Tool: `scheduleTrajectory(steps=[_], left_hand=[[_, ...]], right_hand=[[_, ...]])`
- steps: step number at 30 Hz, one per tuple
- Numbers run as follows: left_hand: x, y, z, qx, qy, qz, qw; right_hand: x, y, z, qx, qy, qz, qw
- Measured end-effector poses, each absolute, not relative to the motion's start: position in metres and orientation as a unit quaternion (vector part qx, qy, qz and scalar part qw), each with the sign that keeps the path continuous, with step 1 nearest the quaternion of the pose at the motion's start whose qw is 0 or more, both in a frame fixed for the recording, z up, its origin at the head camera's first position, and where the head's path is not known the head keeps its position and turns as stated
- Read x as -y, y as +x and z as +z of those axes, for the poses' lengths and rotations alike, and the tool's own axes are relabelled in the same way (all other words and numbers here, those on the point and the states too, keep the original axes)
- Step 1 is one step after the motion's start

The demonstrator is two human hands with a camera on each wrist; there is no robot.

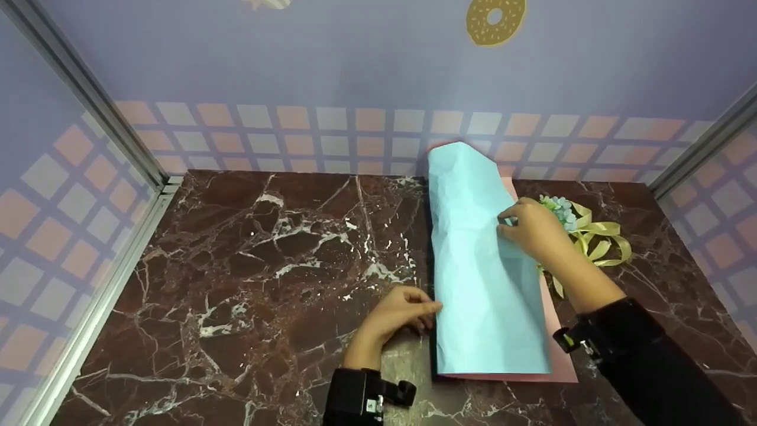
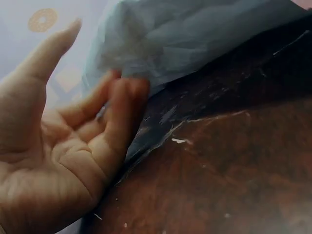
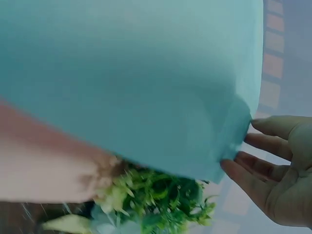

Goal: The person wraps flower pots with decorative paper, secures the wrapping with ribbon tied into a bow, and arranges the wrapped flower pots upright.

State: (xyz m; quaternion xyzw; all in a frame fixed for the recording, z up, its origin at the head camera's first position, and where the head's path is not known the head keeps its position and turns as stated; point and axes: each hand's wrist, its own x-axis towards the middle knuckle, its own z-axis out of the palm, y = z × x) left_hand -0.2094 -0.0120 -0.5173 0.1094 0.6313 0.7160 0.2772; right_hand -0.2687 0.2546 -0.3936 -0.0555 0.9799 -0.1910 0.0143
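A light-blue sheet of paper (image 1: 473, 284), creased and bowed upward, lies lengthwise over pink paper (image 1: 559, 337). My left hand (image 1: 396, 316) is low beside its left edge, the thumb tip right at the edge. In the left wrist view that hand (image 2: 73, 141) shows its thumb out straight and its fingers loosely bent, with nothing between them. My right hand (image 1: 532, 228) touches the blue sheet's right side with its fingertips; the right wrist view shows relaxed, spread fingers (image 3: 248, 180) along the sheet's corner.
Right of the paper, partly under my right arm, lie blue flowers (image 1: 562, 210) and a looped yellow-green ribbon (image 1: 615, 242). Green leaves (image 3: 165, 195) show below the sheet. A dark marbled tabletop (image 1: 266, 307) spreads left, with a patterned wall (image 1: 331, 65) behind.
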Motion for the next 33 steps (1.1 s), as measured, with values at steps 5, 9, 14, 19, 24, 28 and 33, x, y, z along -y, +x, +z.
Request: scheduleTrajectory(steps=[5,9,14,19,24,28,33], left_hand=[[0.012,-0.203,-0.511,-0.698,0.164,0.631,0.297],[0.010,-0.198,-0.506,-0.714,0.183,0.606,0.301],[0.001,-0.186,-0.505,-0.703,0.155,0.622,0.308],[-0.013,-0.174,-0.504,-0.671,0.116,0.654,0.328],[-0.019,-0.170,-0.498,-0.659,0.087,0.674,0.322],[-0.027,-0.165,-0.493,-0.652,0.075,0.683,0.321],[-0.056,-0.145,-0.488,-0.632,0.022,0.710,0.311]], right_hand=[[-0.254,-0.274,-0.390,-0.981,-0.058,-0.182,0.035],[-0.254,-0.275,-0.390,-0.980,-0.066,-0.183,0.027],[-0.258,-0.275,-0.390,-0.977,-0.072,-0.196,0.039],[-0.260,-0.275,-0.391,-0.978,-0.077,-0.188,0.043],[-0.261,-0.278,-0.391,-0.977,-0.086,-0.189,0.039],[-0.263,-0.277,-0.392,-0.978,-0.087,-0.184,0.042],[-0.267,-0.273,-0.394,-0.977,-0.098,-0.186,0.040]])
